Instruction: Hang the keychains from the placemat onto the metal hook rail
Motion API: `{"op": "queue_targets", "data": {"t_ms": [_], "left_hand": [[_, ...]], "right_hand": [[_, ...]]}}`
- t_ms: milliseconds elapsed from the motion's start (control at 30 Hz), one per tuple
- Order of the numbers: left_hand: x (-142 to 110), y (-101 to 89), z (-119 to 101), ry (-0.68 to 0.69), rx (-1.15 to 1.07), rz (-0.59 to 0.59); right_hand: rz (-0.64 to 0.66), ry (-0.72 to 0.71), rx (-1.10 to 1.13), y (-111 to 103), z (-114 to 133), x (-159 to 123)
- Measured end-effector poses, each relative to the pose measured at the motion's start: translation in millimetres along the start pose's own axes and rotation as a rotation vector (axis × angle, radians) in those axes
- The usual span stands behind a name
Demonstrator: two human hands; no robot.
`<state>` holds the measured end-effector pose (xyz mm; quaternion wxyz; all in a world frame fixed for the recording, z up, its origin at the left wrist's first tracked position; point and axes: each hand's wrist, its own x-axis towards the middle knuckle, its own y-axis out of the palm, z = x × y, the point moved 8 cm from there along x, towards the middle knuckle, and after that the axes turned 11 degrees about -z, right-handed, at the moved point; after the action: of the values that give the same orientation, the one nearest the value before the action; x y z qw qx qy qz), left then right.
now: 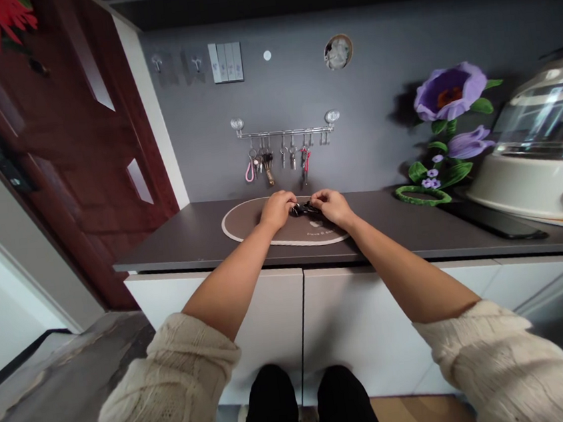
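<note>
Two bare hands at work over a worktop (pixel 191 237), taken from near to far. Just behind the front edge of the worktop lies an oval mat (pixel 242 222), probably placed there to shield the surface. Above its rear half, nearer the back edge than the front, is a small dark bundle (pixel 304 209); whether it touches the mat cannot be told. The left hand (pixel 276 211) holds its left end and the right hand (pixel 334 207) its right end, the fingers of each drawn narrow upon it, a two-ended grip that presumably keeps it steady. The long axis of the bundle runs left to right, roughly parallel to the front edge; which end is its head cannot be made out. Beyond, above the back edge, a clear rail (pixel 284 133) on the wall (pixel 191 113) carries key sets (pixel 269 172) on hooks, apparently to keep them separate and off the worktop.
</note>
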<state>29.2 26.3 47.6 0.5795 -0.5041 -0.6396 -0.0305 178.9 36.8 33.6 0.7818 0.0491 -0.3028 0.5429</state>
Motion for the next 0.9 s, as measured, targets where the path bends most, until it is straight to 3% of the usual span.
{"op": "queue_targets", "data": {"t_ms": [433,900], "left_hand": [[5,-7.1,5,-0.040,-0.126,-0.131],[1,6.2,21,-0.502,-0.786,-0.114]], "right_hand": [[0.042,-0.093,-0.102,4,2,1],[0.169,-0.156,0.096,14,19,-8]]}}
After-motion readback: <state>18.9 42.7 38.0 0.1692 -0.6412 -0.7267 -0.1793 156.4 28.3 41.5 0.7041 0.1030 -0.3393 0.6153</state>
